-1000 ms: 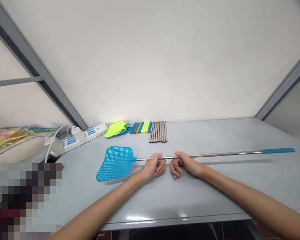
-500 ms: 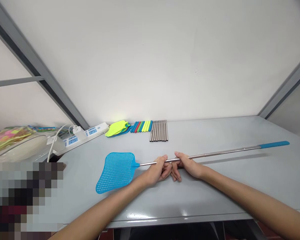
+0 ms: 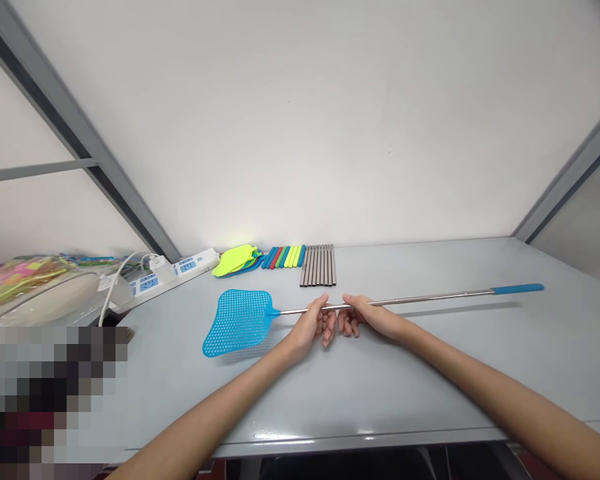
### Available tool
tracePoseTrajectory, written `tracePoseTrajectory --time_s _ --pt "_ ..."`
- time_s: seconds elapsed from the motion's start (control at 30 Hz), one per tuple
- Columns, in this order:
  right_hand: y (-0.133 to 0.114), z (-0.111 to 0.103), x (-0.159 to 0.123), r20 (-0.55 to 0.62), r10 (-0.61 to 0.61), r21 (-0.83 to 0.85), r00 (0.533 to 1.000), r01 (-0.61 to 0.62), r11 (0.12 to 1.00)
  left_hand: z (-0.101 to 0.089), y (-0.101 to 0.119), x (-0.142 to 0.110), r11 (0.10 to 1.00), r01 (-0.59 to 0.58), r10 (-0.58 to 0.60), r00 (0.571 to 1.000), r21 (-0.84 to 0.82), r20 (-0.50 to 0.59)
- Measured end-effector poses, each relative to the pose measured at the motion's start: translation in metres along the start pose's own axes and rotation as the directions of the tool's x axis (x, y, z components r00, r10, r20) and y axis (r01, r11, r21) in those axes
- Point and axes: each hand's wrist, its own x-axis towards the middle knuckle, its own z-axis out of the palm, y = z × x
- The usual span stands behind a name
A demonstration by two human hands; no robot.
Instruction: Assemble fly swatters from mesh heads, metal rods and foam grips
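A blue fly swatter [image 3: 241, 322] with a telescopic metal rod lies across the view, held just above the table. Its perforated head is at the left, and its blue grip [image 3: 519, 289] points to the right. My left hand [image 3: 315, 323] is closed on the rod near the head, thumb on top and fingers curled below. Close beside it, my right hand [image 3: 363, 315] pinches the rod too, with its lower fingers loosely bent. A small gap separates the two hands.
Along the wall lie a stack of yellow and blue swatter heads [image 3: 236, 260], several coloured grips [image 3: 283, 257] and a row of metal tubes [image 3: 319, 265]. A white power strip [image 3: 153, 280] with plugged-in cables and plastic-wrapped goods [image 3: 35, 283] occupy the left side of the table [image 3: 430, 373].
The swatter's rod has become shorter, its grip end drawing in leftward. My hands dipped and came closer together, then rose a little with the swatter. Both still hold the rod.
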Motion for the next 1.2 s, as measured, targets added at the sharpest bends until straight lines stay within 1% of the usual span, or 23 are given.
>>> tracePoseTrajectory --time_s 0.13,0.27,0.33,0.4,0.47,0.57,0.7,0.83,0.9,0.93,1.07,1.2 --pt "0.003 -0.008 0.002 -0.022 0.056 0.085 0.998 -0.054 0.995 -0.003 0.001 0.001 0.994 -0.109 0.107 0.990 -0.011 -0.096" --pt "0.004 -0.016 0.003 -0.061 0.071 0.152 0.996 -0.061 0.986 -0.010 0.002 0.003 0.973 -0.212 0.185 0.953 -0.092 -0.238" --pt "0.004 -0.020 0.004 -0.080 0.085 0.188 0.993 -0.069 0.980 -0.013 0.003 0.004 0.954 -0.269 0.214 0.920 -0.132 -0.329" --pt "0.005 -0.022 0.005 -0.088 0.103 0.214 0.991 -0.082 0.973 -0.016 0.003 0.004 0.928 -0.330 0.231 0.874 -0.172 -0.427" --pt "0.006 -0.023 0.005 -0.087 0.111 0.219 0.990 -0.090 0.972 -0.017 0.003 0.005 0.904 -0.381 0.242 0.830 -0.194 -0.502" --pt "0.005 -0.021 0.005 -0.085 0.104 0.199 0.991 -0.086 0.976 -0.017 0.002 0.005 0.894 -0.415 0.259 0.786 -0.169 -0.561" --pt "0.003 -0.019 0.004 -0.102 0.103 0.176 0.989 -0.085 0.981 -0.017 0.001 0.006 0.898 -0.426 0.264 0.724 -0.113 -0.637" --pt "0.001 -0.017 0.002 -0.110 0.101 0.160 0.989 -0.082 0.984 -0.018 0.002 0.006 0.903 -0.426 0.275 0.674 -0.056 -0.686" --pt "0.000 -0.016 0.002 -0.112 0.101 0.157 0.989 -0.083 0.984 -0.019 0.002 0.005 0.914 -0.405 0.271 0.661 -0.029 -0.700" --pt "0.000 -0.016 0.002 -0.114 0.102 0.155 0.988 -0.084 0.984 -0.019 0.002 0.005 0.920 -0.391 0.267 0.661 -0.018 -0.701" --pt "0.001 -0.016 0.003 -0.127 0.104 0.151 0.987 -0.084 0.985 -0.019 0.001 0.005 0.927 -0.374 0.275 0.674 0.005 -0.685" --pt "0.002 -0.017 0.004 -0.129 0.098 0.152 0.987 -0.078 0.985 -0.019 0.000 0.005 0.923 -0.384 0.273 0.685 -0.017 -0.675"
